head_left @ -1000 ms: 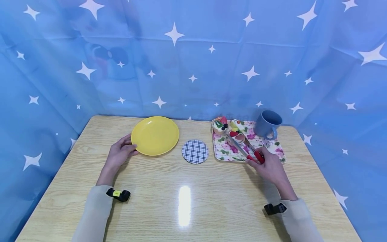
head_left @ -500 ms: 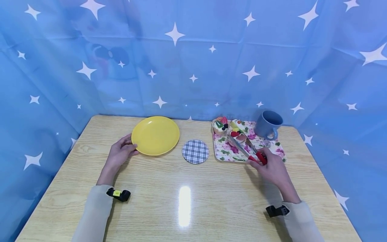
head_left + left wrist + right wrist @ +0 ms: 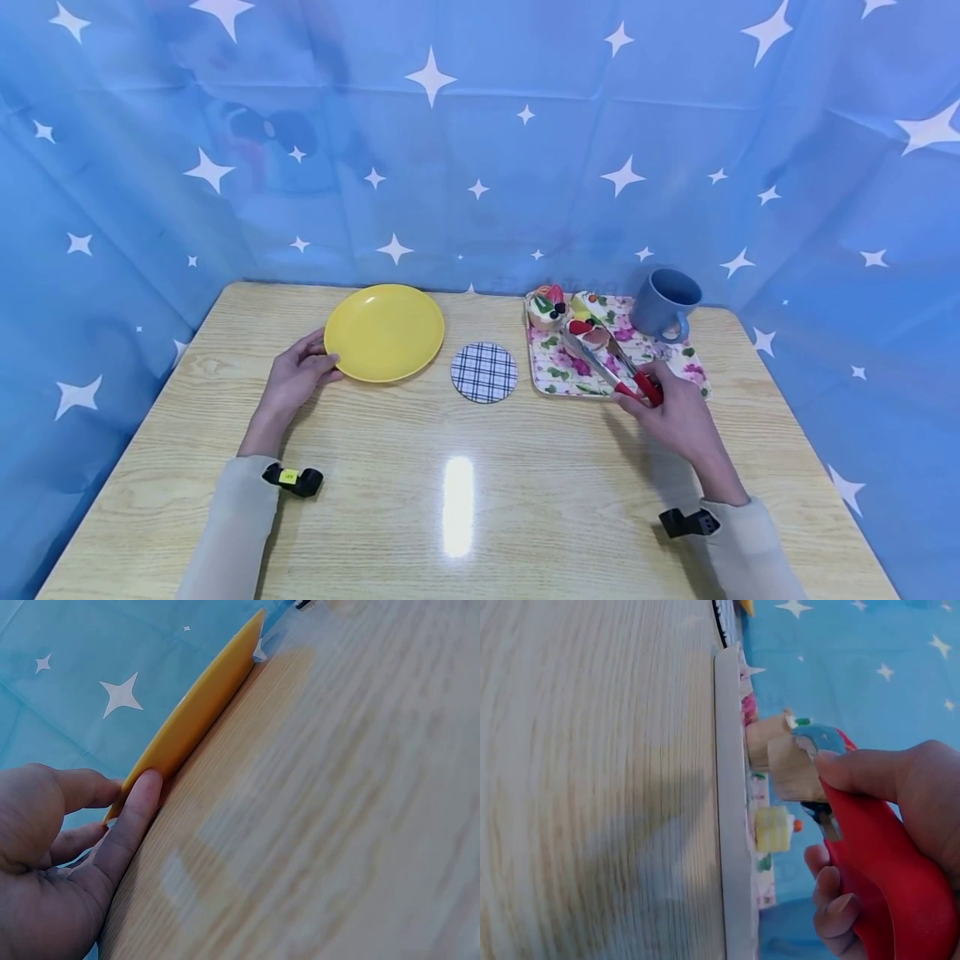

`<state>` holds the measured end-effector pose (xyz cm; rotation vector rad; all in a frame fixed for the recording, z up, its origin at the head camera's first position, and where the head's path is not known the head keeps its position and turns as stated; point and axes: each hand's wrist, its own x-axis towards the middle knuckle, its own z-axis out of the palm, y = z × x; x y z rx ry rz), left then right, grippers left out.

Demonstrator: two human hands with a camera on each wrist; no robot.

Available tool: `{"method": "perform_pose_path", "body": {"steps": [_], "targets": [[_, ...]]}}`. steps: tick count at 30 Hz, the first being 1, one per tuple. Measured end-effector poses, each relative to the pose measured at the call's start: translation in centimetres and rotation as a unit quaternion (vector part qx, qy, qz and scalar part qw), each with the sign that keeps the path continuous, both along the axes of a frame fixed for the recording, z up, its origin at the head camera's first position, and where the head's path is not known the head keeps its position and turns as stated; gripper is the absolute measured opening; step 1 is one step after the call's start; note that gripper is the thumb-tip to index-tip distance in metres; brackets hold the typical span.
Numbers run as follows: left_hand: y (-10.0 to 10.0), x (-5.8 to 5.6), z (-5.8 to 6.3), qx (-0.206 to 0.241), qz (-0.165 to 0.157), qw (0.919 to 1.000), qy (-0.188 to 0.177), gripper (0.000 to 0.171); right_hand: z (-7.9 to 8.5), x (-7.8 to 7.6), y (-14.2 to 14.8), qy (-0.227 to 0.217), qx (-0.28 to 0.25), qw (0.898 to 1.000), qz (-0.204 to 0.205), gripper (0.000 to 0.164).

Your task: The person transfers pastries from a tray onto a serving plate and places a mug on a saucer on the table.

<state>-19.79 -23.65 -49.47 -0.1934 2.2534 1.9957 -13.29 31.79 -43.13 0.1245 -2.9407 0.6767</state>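
Note:
My left hand (image 3: 292,379) pinches the left rim of a yellow plate (image 3: 384,333) that lies at the back left of the table. In the left wrist view, the plate's edge (image 3: 191,720) sits between thumb and fingers. At the right, my right hand (image 3: 671,412) grips red-handled tongs (image 3: 626,383). Their metal arms straddle a fruit tart (image 3: 587,336) over a floral tray (image 3: 566,379). In the right wrist view, this tart (image 3: 793,769) stands out from the tray's rim, close to another tart (image 3: 759,742). A small yellow cake piece (image 3: 772,829) is nearby.
A blue-grey mug (image 3: 663,307) stands at the tray's back right corner. Another fruit-topped tart (image 3: 547,310) sits at the tray's back left. Between plate and tray lies a round checked coaster (image 3: 483,372). A star-patterned blue curtain (image 3: 480,150) hangs behind the wooden table (image 3: 375,500).
My right hand and the tongs have shifted slightly to the right. The head view has tilted a little. My left hand stays at the plate's rim.

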Motion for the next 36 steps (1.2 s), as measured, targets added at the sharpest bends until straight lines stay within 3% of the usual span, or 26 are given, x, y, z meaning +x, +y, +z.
{"method": "perform_pose_path", "body": {"steps": [21, 36], "targets": [[-0.2, -0.3, -0.4, 0.009, -0.002, 1.0, 0.001, 0.069, 0.6, 0.5, -1.6, 0.035, -0.017, 0.999, 0.027, 0.049], [0.1, 0.1, 0.3, 0.0, 0.001, 1.0, 0.0, 0.069, 0.8, 0.4, -2.9, 0.027, -0.027, 0.999, 0.036, 0.049]]}}
